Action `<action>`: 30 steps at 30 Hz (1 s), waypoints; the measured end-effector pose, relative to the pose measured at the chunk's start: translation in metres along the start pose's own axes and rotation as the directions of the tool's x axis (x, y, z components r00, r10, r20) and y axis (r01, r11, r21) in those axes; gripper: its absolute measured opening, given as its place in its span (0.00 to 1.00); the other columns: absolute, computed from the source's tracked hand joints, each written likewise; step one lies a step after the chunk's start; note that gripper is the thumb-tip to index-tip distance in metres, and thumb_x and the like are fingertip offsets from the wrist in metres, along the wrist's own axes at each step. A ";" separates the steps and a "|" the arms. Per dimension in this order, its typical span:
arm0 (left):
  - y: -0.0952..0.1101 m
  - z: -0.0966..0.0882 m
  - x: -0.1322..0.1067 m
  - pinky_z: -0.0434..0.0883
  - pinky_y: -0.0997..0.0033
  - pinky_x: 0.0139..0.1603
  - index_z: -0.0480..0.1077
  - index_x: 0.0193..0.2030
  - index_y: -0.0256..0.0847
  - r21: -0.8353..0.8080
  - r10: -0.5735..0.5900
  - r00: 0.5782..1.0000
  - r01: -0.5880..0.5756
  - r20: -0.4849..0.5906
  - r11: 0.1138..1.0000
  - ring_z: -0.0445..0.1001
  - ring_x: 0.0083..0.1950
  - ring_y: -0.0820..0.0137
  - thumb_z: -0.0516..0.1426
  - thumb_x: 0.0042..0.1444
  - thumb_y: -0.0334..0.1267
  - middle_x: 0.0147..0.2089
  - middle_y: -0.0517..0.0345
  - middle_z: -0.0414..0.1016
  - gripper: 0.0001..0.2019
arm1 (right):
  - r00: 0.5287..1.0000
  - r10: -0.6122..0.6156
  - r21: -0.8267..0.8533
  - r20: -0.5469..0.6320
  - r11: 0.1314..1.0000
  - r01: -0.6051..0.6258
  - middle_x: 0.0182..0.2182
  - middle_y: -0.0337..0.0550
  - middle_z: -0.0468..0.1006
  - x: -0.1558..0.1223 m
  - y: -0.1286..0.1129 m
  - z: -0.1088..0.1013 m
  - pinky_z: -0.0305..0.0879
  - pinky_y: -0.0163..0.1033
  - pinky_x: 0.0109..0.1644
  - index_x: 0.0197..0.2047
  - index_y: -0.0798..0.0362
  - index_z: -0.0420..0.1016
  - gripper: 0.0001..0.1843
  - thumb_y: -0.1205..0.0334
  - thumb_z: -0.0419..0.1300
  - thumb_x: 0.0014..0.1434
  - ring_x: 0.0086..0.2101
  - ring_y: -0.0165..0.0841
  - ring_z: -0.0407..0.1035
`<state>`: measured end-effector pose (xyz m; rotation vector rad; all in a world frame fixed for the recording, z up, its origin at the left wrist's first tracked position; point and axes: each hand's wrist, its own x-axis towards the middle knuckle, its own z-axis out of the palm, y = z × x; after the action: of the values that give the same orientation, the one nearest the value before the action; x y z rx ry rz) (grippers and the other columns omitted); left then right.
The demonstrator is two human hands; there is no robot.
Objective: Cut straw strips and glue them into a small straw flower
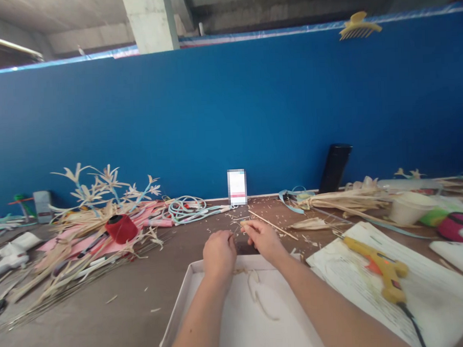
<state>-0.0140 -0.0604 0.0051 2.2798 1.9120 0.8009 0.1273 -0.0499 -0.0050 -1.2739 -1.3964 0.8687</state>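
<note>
Both hands are held close together over the far edge of a shallow white box (pixel 193 270). My left hand (pixel 218 253) is curled closed, its fingertips turned away; whatever they pinch is hidden. A little to its right, my right hand (pixel 264 239) is closed in a pinch, and a small pale piece pokes out at its fingertips, too small to name. Inside the box lies a thin, curled, pale strand (pixel 255 294). Just beyond the hands, straw-coloured scraps dot the brown table (pixel 174 278), with a thin stick (pixel 274 225) among them.
A yellow glue gun (pixel 391 279) rests on printed paper (pixel 447 281) at right. Left are husk flowers (pixel 92 192), a red spool (pixel 121 229) and loose stems. Coiled light-blue cord (pixel 183 209), a white phone-like rectangle (pixel 237 186) and a black upright object (pixel 334 168) stand near the blue partition (pixel 213 118).
</note>
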 end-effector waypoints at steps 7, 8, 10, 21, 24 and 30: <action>-0.011 0.009 0.007 0.61 0.69 0.39 0.74 0.36 0.43 0.148 -0.088 0.996 0.090 -0.018 0.985 0.68 0.42 0.65 0.45 0.58 0.40 0.37 0.52 0.74 0.16 | 0.994 -0.057 -0.026 -0.093 0.998 0.055 0.31 0.42 0.77 0.007 -0.005 -0.006 0.64 0.36 0.28 0.38 0.52 0.74 0.15 0.55 0.52 0.52 0.22 0.29 0.66; -0.011 0.010 0.007 0.61 0.69 0.40 0.73 0.38 0.43 0.140 -0.085 0.996 0.088 -0.024 0.986 0.68 0.42 0.65 0.45 0.58 0.41 0.38 0.52 0.74 0.16 | 0.992 -0.063 -0.031 -0.109 0.998 0.060 0.31 0.42 0.77 0.009 -0.006 -0.008 0.64 0.36 0.29 0.38 0.52 0.74 0.15 0.55 0.52 0.52 0.21 0.29 0.66; -0.012 0.012 0.007 0.61 0.70 0.43 0.72 0.42 0.44 0.119 -0.074 0.996 0.079 -0.041 0.990 0.68 0.44 0.65 0.45 0.58 0.41 0.41 0.52 0.74 0.16 | 0.986 -0.076 -0.049 -0.149 0.996 0.069 0.31 0.42 0.77 0.014 -0.008 -0.014 0.64 0.36 0.28 0.38 0.53 0.74 0.15 0.55 0.52 0.52 0.21 0.29 0.66; -0.013 0.014 0.007 0.62 0.68 0.42 0.71 0.44 0.43 0.112 -0.062 0.997 0.067 -0.043 0.991 0.67 0.45 0.64 0.45 0.58 0.39 0.42 0.53 0.73 0.15 | 0.983 -0.022 -0.750 -0.182 0.649 -0.125 0.35 0.44 0.78 0.072 -0.006 -0.121 0.62 0.39 0.37 0.32 0.48 0.79 0.12 0.61 0.53 0.50 0.35 0.39 0.70; -0.013 0.014 0.007 0.61 0.68 0.41 0.71 0.43 0.44 0.112 -0.070 0.997 0.073 -0.026 0.991 0.67 0.44 0.64 0.45 0.58 0.39 0.42 0.53 0.73 0.15 | 0.966 -0.019 -0.806 -0.260 0.554 -0.206 0.43 0.48 0.76 0.087 -0.002 -0.161 0.61 0.42 0.42 0.39 0.50 0.78 0.16 0.64 0.52 0.50 0.41 0.43 0.69; -0.013 0.017 0.010 0.60 0.68 0.38 0.71 0.37 0.43 0.109 -0.076 0.997 0.075 0.005 0.991 0.67 0.42 0.65 0.46 0.57 0.39 0.39 0.53 0.73 0.13 | 0.953 0.051 -0.856 -0.297 0.428 -0.290 0.46 0.51 0.74 0.109 0.017 -0.216 0.60 0.40 0.46 0.46 0.53 0.75 0.20 0.66 0.52 0.51 0.44 0.41 0.68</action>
<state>-0.0177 -0.0437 -0.0109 2.2493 2.0730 0.6925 0.3484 0.0345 0.0505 -2.2884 -1.5933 -0.0307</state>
